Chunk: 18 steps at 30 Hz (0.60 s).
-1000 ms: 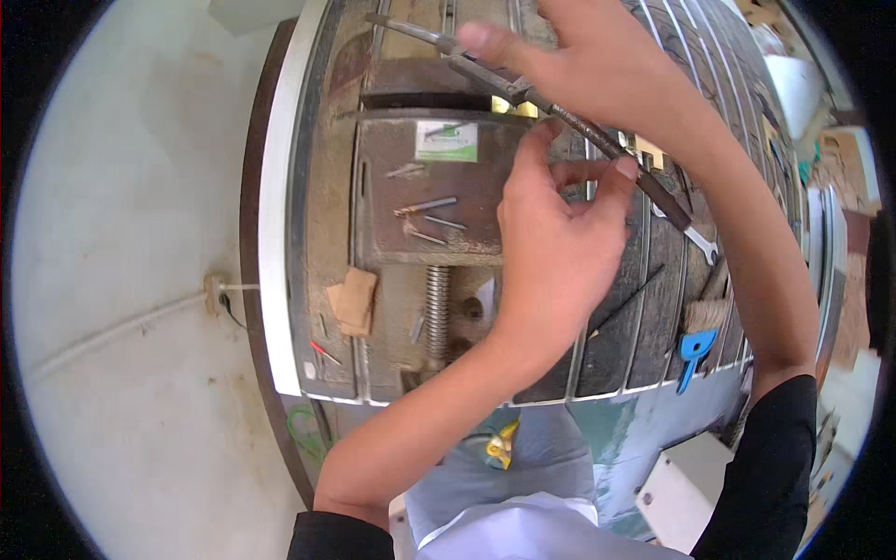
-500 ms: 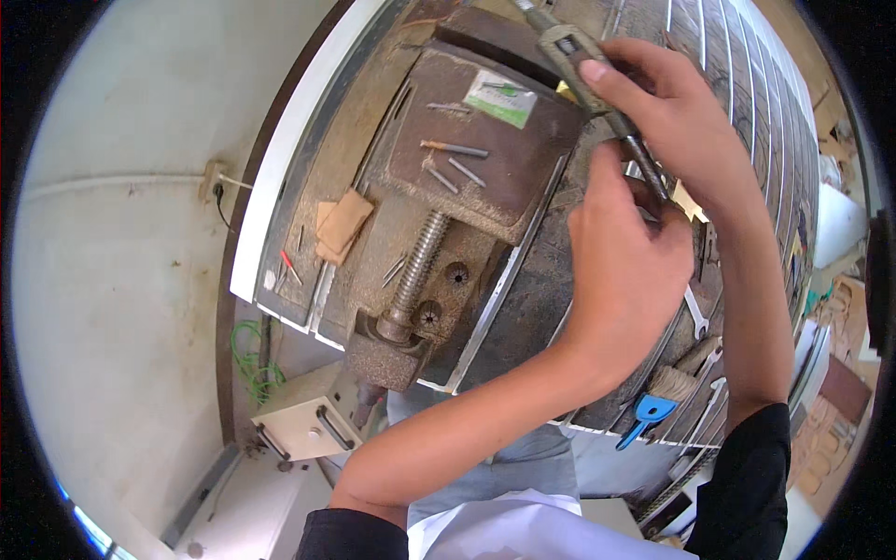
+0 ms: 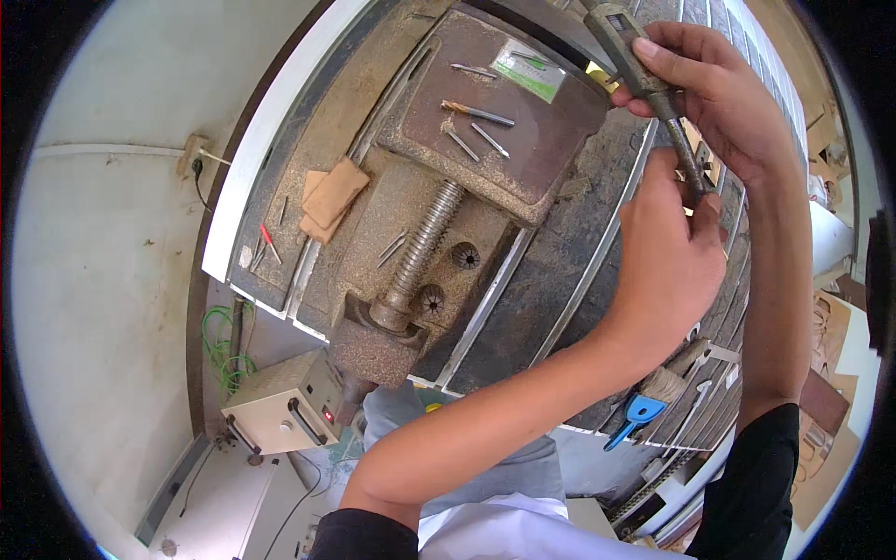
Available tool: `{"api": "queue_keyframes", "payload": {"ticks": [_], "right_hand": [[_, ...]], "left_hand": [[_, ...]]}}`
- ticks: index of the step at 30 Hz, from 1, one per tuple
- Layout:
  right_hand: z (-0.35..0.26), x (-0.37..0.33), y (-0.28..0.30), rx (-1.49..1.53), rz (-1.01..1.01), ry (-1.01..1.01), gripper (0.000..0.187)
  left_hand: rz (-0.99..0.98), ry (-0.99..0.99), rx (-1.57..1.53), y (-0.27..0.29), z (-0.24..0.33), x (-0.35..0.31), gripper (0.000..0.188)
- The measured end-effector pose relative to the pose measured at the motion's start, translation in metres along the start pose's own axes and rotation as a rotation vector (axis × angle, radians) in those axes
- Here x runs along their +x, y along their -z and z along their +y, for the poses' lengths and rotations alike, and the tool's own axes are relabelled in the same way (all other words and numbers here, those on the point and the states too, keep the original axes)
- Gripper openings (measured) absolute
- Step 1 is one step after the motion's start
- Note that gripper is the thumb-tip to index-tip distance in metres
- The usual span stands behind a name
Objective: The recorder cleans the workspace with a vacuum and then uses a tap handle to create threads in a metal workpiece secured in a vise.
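A dark metal adjustable tap wrench [image 3: 623, 49] with a rectangular slot in its body is held at a slant above the bench, right of the vise. My right hand [image 3: 733, 103] is closed on the body, thumb on its side. My left hand [image 3: 670, 247] is wrapped round the lower end of the handle [image 3: 689, 157]; its fingertips are partly hidden. The upper end of the wrench runs out of the picture. On the vise's brown jaw block [image 3: 551, 149] lie several cutting bits [image 3: 478, 113] and a small green-and-white packet [image 3: 529, 70].
The vise screw [image 3: 425, 247] runs toward me, with two round slotted collets [image 3: 465, 255] beside it. Tan wooden pieces [image 3: 334, 193] and a red-handled tool [image 3: 271, 243] lie left. A blue-handled brush [image 3: 639, 415] and wrenches [image 3: 695, 406] are near the right front edge. A beige box [image 3: 285, 401] stands below left.
Both hands and the tap wrench have moved to the right, away from the vise. The view has shifted a little too. Both hands keep their hold.
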State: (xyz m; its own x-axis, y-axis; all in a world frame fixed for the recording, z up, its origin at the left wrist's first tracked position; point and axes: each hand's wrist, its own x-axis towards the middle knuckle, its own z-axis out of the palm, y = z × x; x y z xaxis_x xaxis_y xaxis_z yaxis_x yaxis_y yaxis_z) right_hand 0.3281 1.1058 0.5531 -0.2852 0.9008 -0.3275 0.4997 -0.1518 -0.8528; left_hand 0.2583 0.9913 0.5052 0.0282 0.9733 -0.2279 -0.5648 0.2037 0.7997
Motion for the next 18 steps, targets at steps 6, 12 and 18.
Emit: {"api": "queue_keyframes", "payload": {"ticks": [6,12,18], "right_hand": [[0.004,0.004,0.014,-0.107,-0.068,-0.022,0.048],[0.003,0.006,0.035,-0.321,0.035,-0.035,0.056],[-0.055,0.027,-0.014,-0.565,0.195,0.098,0.050]], "left_hand": [[0.019,0.063,-0.063,0.000,0.003,-0.001,0.020],[0.063,0.064,0.043,0.001,0.007,-0.003,0.019],[0.098,0.023,0.173,0.002,0.001,-0.003,0.018]]}}
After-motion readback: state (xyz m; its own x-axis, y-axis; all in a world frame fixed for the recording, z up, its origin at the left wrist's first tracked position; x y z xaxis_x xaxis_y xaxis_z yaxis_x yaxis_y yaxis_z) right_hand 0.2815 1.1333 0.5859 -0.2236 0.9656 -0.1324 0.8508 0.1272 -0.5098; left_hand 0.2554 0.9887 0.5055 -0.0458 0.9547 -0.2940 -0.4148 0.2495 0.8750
